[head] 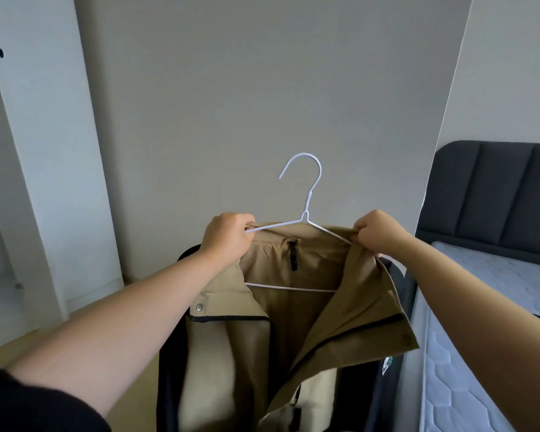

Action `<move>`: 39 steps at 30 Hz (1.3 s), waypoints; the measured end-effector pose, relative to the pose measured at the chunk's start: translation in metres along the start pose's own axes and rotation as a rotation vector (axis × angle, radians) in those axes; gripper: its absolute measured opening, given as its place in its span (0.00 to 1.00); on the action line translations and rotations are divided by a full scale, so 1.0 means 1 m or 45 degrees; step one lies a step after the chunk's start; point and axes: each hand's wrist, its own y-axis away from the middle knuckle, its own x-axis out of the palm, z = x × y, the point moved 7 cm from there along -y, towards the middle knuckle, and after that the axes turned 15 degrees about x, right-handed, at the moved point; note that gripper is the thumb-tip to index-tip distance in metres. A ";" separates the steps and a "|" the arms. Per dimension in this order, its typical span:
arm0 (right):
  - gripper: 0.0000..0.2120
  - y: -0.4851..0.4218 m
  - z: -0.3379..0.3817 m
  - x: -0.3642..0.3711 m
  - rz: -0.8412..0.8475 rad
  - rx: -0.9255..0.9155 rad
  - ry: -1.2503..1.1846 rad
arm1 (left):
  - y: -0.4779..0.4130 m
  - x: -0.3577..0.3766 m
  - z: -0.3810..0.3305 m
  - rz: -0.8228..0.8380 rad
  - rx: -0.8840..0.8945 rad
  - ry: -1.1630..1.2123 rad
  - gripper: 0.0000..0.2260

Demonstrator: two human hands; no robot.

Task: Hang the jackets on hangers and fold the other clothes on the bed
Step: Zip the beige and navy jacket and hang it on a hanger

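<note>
I hold a tan jacket (296,325) with black trim and a cream lining up in front of me. A white wire hanger (306,194) sits inside its collar, hook pointing up. My left hand (228,236) grips the hanger's left end together with the jacket's shoulder. My right hand (379,230) pinches the collar fabric over the hanger's right arm. The hanger's lower bar shows across the open neck. The jacket front hangs open and its lower part runs out of view.
A bed (480,307) with a bare quilted mattress and a dark padded headboard (496,198) stands at the right. A white wardrobe panel (44,151) stands at the left. A plain grey wall (262,88) is straight ahead, with light flooring below.
</note>
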 end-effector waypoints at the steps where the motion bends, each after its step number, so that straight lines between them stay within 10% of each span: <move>1: 0.06 0.000 -0.002 0.001 0.068 0.064 -0.010 | 0.000 0.001 0.000 -0.001 -0.008 -0.009 0.06; 9: 0.16 0.014 -0.003 0.018 0.732 -0.027 -0.671 | 0.000 0.000 0.015 -0.065 -0.090 0.026 0.04; 13: 0.09 0.008 0.008 0.024 0.272 -0.289 0.045 | -0.002 0.008 0.012 -0.018 -0.086 0.042 0.04; 22: 0.06 0.000 -0.017 0.007 -0.483 -0.069 -0.197 | 0.005 0.032 0.013 0.638 -0.351 1.218 0.07; 25: 0.06 0.004 -0.018 -0.005 -0.590 -0.086 -0.199 | 0.007 0.036 0.027 0.788 -0.239 0.698 0.06; 31: 0.06 0.013 -0.024 -0.056 -0.804 -0.023 -0.211 | -0.035 0.014 -0.008 0.267 -0.073 0.197 0.19; 39: 0.06 0.059 -0.035 -0.196 -1.153 0.020 -0.283 | -0.108 -0.065 -0.130 -0.173 0.203 -0.117 0.07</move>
